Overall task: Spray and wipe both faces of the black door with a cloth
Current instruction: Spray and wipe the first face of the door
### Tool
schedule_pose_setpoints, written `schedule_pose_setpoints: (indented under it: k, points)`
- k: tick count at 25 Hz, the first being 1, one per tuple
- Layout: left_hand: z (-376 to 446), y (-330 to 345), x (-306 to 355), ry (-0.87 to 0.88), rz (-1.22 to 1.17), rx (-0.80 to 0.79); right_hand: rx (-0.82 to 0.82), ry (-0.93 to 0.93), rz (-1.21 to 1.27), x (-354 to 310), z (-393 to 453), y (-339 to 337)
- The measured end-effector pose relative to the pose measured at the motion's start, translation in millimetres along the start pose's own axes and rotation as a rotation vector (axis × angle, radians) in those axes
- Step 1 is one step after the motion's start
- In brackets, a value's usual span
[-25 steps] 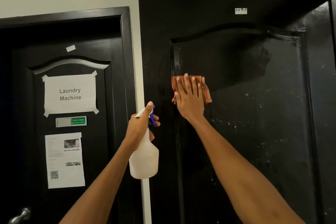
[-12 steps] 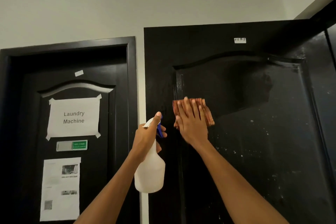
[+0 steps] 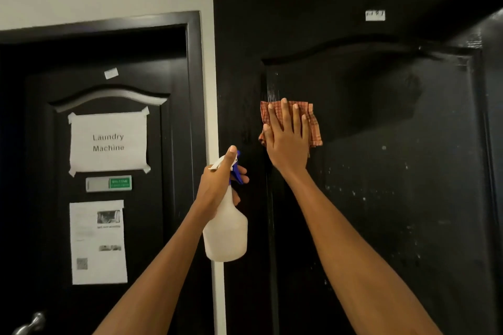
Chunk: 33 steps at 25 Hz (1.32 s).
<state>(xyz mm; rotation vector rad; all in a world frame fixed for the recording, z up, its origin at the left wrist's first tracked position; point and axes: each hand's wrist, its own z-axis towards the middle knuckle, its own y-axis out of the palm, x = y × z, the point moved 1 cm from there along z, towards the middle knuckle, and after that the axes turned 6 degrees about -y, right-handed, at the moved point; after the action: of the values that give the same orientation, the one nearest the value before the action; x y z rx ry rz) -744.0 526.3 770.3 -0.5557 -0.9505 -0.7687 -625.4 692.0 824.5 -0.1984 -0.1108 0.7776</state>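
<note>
Count: 2 black doors [image 3: 381, 198] [image 3: 40, 198]; 1 cloth [image 3: 313, 128]; 1 spray bottle [image 3: 226, 234]; 2 hands [image 3: 217, 185] [image 3: 285, 144]; 2 paper notices [image 3: 108, 141] [image 3: 98, 242], left of frame.

Cloth [image 3: 313, 122] flat against black door [image 3: 381, 198]

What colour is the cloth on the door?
The cloth is orange-red with a checked pattern, seen in the head view.
</note>
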Motion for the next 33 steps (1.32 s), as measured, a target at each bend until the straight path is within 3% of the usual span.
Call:
schedule_pose_setpoints:
  k: [7, 11, 15, 21, 24, 27, 33]
  points:
    - [-51.0, 6.4, -76.3, -0.192, -0.032, -0.040, -0.257, 0.083, 0.023, -10.5, -266.2, 41.5]
    - [-76.6, 3.6, -91.0, -0.238, -0.042, -0.050, -0.439, 0.051, 0.037, -13.4, -351.0, 39.5]
    - [-84.7, -2.2, -82.8, -0.226, -0.037, -0.049, -0.452, 0.097, 0.025, -23.4, -316.5, 26.3]
    - [-77.2, -2.9, -62.2, -0.167, -0.033, -0.038, -0.239, 0.074, 0.045, -15.4, -118.2, -0.4]
    - [-76.2, 0.0, -59.2, -0.159, -0.041, -0.033, -0.188, 0.036, -0.019, -7.6, -69.8, -5.6]
    - [-79.6, 6.2, -68.3, -0.189, -0.059, -0.039, -0.191, -0.062, -0.063, 3.4, -114.6, 3.0]
    - [-80.6, 23.5, -74.8, -0.206, -0.028, -0.095, -0.416, -0.416, -0.069, 48.6, -251.7, 9.4]
